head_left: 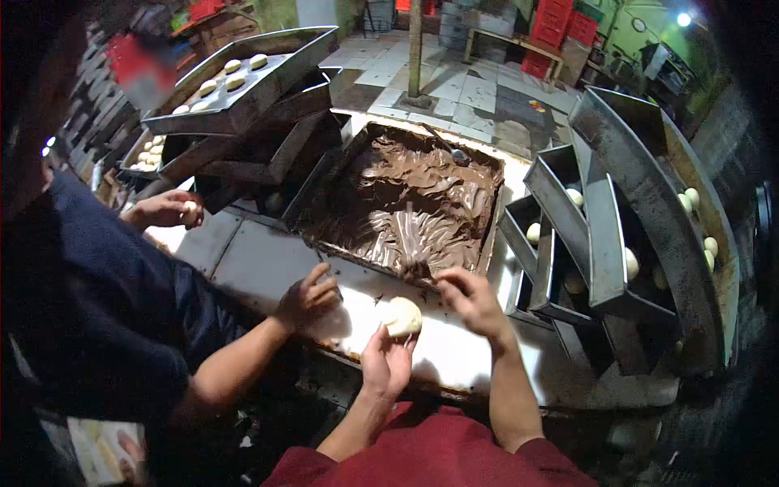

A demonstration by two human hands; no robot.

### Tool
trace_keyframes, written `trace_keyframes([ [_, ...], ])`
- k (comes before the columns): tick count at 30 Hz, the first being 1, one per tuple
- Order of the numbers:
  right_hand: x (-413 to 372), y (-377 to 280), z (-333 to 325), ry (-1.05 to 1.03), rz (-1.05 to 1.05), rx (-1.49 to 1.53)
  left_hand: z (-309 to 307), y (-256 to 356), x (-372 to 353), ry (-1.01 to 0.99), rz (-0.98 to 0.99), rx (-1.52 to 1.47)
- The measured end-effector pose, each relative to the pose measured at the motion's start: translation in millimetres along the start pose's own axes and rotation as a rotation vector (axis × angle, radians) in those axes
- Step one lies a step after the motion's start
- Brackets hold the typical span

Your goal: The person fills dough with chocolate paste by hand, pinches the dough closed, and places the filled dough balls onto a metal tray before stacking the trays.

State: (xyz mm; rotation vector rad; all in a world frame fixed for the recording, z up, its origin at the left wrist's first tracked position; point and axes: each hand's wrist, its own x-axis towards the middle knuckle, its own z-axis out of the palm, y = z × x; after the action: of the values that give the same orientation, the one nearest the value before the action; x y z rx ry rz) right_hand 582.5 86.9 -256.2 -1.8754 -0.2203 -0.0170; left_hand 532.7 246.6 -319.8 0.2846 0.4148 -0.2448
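Observation:
My left hand (387,363) is cupped, palm up, around a pale round piece of dough (402,316) at the table's front edge. My right hand (473,304) pinches a small brown-coated tool, whose clumped tip (417,270) is at the near edge of a glossy chocolate-like filling (422,191). Most of that tool is hidden by my fingers and the filling. The filling spreads thick and ridged inside a large rectangular tray (485,243). Beside me a co-worker's hand (311,298) is curled close to my dough, and their other hand (166,209) holds a small dough ball (191,213).
Metal pans (243,105) with dough balls are stacked at the left. More long pans (604,235), tilted and overlapping, hold dough balls at the right. A spoon-like utensil (459,157) rests in the filling's far side. Beyond the table stand a post (415,49) and red crates (553,28).

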Motion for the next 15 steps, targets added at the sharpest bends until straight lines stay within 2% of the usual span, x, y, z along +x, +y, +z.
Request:
trace_keyframes([
  [2, -29, 10, 10, 0.142, -0.259, -0.018, 13, -6, -7, -0.163, 0.034, -0.11],
  [3, -40, 12, 13, 0.18, -0.34, -0.08, 23, -9, -14, -0.238, 0.028, -0.145],
  [4, -53, 33, 17, 0.177, -0.376, -0.016, 32, -13, -22, -0.312, 0.02, -0.178],
  [5, -63, 61, 23, 0.176, -0.405, 0.052, 45, -19, -36, -0.281, 0.083, -0.117],
  [6, -69, 79, 17, 0.191, -0.536, 0.039, 37, -21, -40, -0.314, 0.073, -0.14],
  [8, -88, 106, -8, 0.155, -0.416, -0.068, 8, -19, -58, -0.376, 0.064, -0.192],
  [9, -95, 116, -16, 0.164, -0.337, -0.127, 10, -14, -79, -0.297, 0.112, -0.189],
  [11, -96, 137, -22, 0.421, -0.224, -0.183, 19, -13, -124, -0.304, 0.274, -0.081],
  [12, -94, 133, -21, 0.492, -0.179, -0.242, 21, -21, -138, -0.293, 0.376, 0.097],
  [13, -92, 148, -16, 0.471, -0.082, -0.408, 19, -27, -154, -0.267, 0.478, 0.277],
  [15, -102, 164, -6, 0.425, -0.022, -0.378, 3, -37, -170, -0.201, 0.492, 0.531],
])
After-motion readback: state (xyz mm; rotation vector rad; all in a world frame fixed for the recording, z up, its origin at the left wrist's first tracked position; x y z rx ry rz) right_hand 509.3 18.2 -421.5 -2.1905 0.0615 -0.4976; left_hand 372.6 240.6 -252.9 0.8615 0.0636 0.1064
